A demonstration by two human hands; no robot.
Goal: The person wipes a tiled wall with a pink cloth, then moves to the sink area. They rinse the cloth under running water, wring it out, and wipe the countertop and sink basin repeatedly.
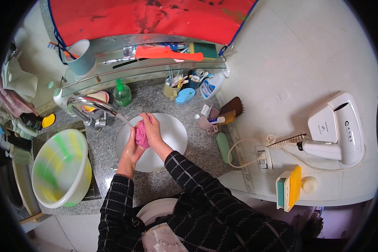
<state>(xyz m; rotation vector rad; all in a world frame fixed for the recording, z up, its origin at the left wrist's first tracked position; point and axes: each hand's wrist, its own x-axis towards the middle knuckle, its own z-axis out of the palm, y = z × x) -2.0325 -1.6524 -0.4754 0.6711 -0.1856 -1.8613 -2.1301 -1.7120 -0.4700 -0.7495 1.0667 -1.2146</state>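
Over the white washbasin (pixel 173 138), my left hand (pixel 131 151) and my right hand (pixel 152 130) press a bunched pink cloth (pixel 141 135) between them. My left hand cups it from the left and below; my right hand lies along its right side. A stream of water runs from the chrome faucet (pixel 93 102) onto the hands and cloth. Both hands look wet. Part of the cloth is hidden behind the fingers and palms.
A green-and-yellow plastic basin (pixel 60 170) stands left of the washbasin. Behind the sink are a green soap bottle (pixel 123 96), a cup of toothbrushes (pixel 171 89) and a glass shelf (pixel 145 71). A pink holder (pixel 208 123) and a green case (pixel 223 147) lie to the right.
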